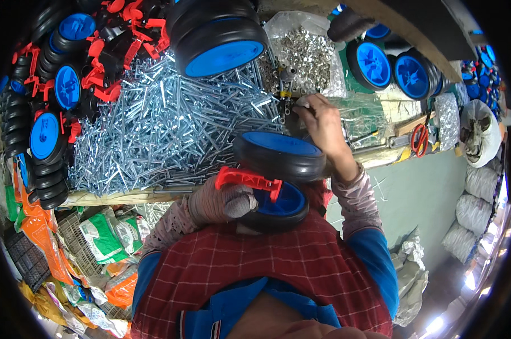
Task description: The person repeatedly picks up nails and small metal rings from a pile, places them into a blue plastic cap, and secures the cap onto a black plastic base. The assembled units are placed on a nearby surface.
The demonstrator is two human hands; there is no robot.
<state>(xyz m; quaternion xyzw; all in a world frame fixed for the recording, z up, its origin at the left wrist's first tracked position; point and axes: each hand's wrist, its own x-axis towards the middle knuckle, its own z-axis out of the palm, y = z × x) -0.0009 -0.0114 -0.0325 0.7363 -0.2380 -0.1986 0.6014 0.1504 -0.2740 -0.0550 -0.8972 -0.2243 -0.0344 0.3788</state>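
Observation:
My left hand (223, 202), in a grey knit glove, grips a wheel assembly close to my chest. The assembly has a lower black tyre with a blue hub (280, 201), an upper black wheel with a blue face (280, 146), and a red plastic lever or bracket (249, 180) between them. My right hand (323, 120) reaches over the bench beyond the wheels, its thumb and fingers bent together beside a small metal fixture with yellow tape (285, 94). Whether anything small is between those fingertips is hidden. Just past it lies a clear plastic bag of small metal nuts (308, 55).
A broad heap of long metal bolts (175, 114) covers the bench. Stacked blue-hubbed wheels (223, 53) stand behind it, with red brackets (132, 48) at left. Red-handled scissors (419, 140) lie at the right edge. A dark overhead beam (416, 34) crosses the upper right.

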